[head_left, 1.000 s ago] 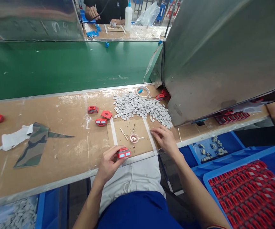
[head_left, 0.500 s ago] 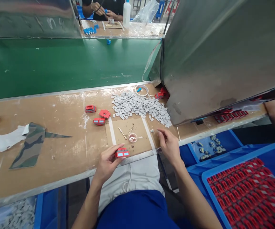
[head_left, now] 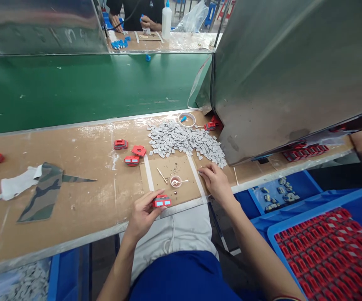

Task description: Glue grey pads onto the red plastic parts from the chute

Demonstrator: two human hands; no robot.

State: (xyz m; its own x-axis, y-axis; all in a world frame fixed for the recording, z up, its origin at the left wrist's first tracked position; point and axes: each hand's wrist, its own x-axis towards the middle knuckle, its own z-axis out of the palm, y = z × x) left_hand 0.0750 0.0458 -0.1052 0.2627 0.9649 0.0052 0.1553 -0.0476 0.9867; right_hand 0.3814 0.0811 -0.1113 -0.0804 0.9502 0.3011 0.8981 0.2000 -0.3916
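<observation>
My left hand (head_left: pixel 141 215) grips a red toy vehicle part (head_left: pixel 162 202) with two pale blue windows, close to the table's front edge. Right of the cardboard mat (head_left: pixel 165 165), my right hand (head_left: pixel 216 179) has thumb and forefinger pinched together at the tabletop, on a small grey plastic piece that the fingertips mostly hide. Between the hands stands a small cup (head_left: pixel 176 181) of whitish paste with a white stick in it. A short pale stick (head_left: pixel 162 175) lies beside the cup. Behind the mat spreads a heap of flat grey pieces (head_left: pixel 181 140).
Several red parts (head_left: pixel 132 160) sit left of the mat. A tape roll (head_left: pixel 187 120) lies behind the heap. Camouflage cloth (head_left: pixel 42 196) lies at left. A metal panel (head_left: pixel 287 83) overhangs the right side; a blue tray (head_left: pixel 271 234) of red parts stands below. A co-worker's hand (head_left: pixel 147 21) shows across.
My right hand has moved slightly left and its fingers have closed over the small grey piece. My left hand still holds the red part in place. The view has shifted slightly.
</observation>
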